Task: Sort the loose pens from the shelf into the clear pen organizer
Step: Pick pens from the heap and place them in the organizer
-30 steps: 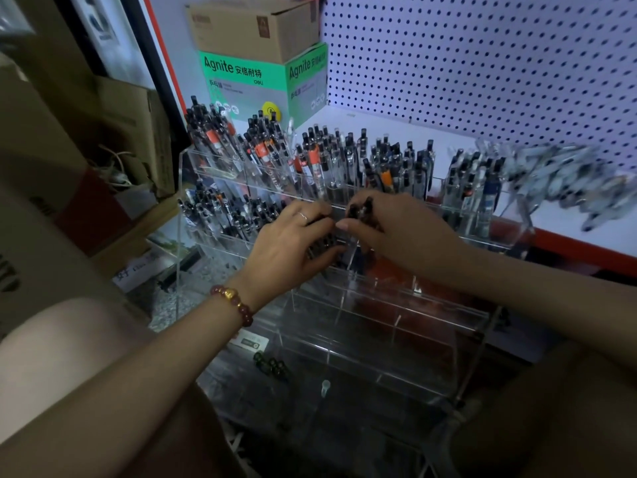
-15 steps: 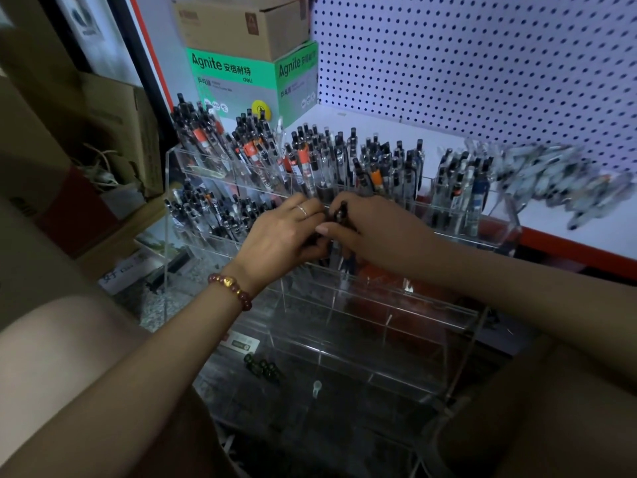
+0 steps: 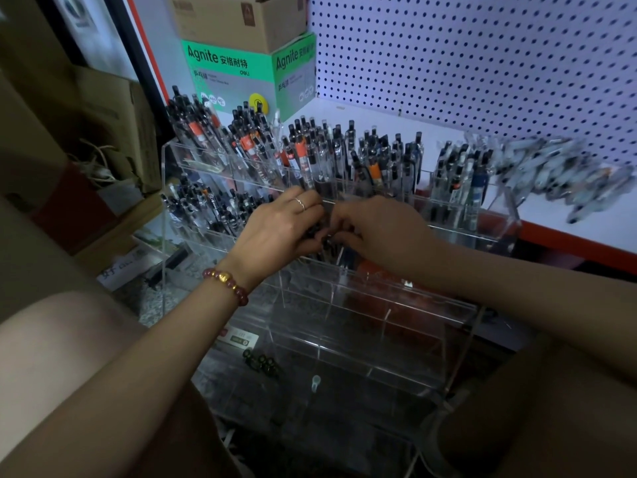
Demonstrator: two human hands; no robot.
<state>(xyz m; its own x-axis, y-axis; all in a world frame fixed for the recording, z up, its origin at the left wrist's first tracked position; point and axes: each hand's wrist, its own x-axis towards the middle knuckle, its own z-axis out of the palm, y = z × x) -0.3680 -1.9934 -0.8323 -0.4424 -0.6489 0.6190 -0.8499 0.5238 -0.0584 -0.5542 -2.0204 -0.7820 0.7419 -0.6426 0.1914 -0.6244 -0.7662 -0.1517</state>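
A clear tiered pen organizer (image 3: 406, 319) stands in front of me. Its top row is packed with upright pens (image 3: 320, 157), and the left end of the second row holds more. My left hand (image 3: 275, 232) and my right hand (image 3: 382, 236) meet over the middle of the second row, fingers curled round a small bunch of dark pens (image 3: 325, 241) that stands in a compartment there. The pens are mostly hidden between my fingers. A heap of loose pens (image 3: 558, 174) lies on the white shelf at the right, blurred.
A green Agnite box (image 3: 241, 74) with a brown carton (image 3: 241, 19) on top stands behind the organizer, against the white pegboard (image 3: 482, 63). Cardboard boxes (image 3: 113, 125) crowd the left. The organizer's lower tiers hold no pens. The shelf has a red front edge (image 3: 579, 250).
Both hands have sunk a little and drawn closer over the second row, and the dark pens between them now sit lower in the compartment. The camera shifted slightly.
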